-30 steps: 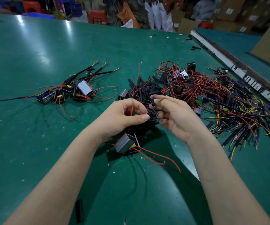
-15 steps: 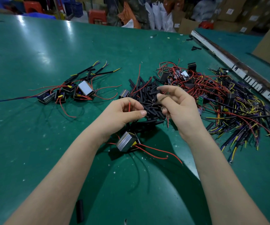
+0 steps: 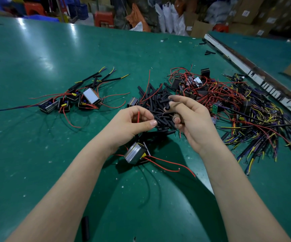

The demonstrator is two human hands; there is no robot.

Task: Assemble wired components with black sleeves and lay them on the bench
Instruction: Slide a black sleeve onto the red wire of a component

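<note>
My left hand (image 3: pixel 130 122) pinches a red wire (image 3: pixel 138 116) whose bare end sticks up from my fingers. The wire belongs to a small metal-cased component (image 3: pixel 135 152) hanging just above the green bench (image 3: pixel 36 154) below my hand. My right hand (image 3: pixel 192 117) holds a short black sleeve (image 3: pixel 168 106) between thumb and forefinger, a little right of the wire's end. A heap of loose black sleeves (image 3: pixel 158 102) lies behind both hands. Several finished components with sleeved wires (image 3: pixel 81 98) lie at the left.
A tangle of red-wired components (image 3: pixel 202 88) and a pile of yellow and purple wires (image 3: pixel 263 126) fill the right side. A metal rail (image 3: pixel 246 67) runs along the far right. One stray black sleeve (image 3: pixel 85 227) lies near the front edge. Boxes and bags stand beyond the bench.
My right hand reached into the sleeve heap and came back holding a black sleeve close to the wire end. My left hand kept hold of the red wire.
</note>
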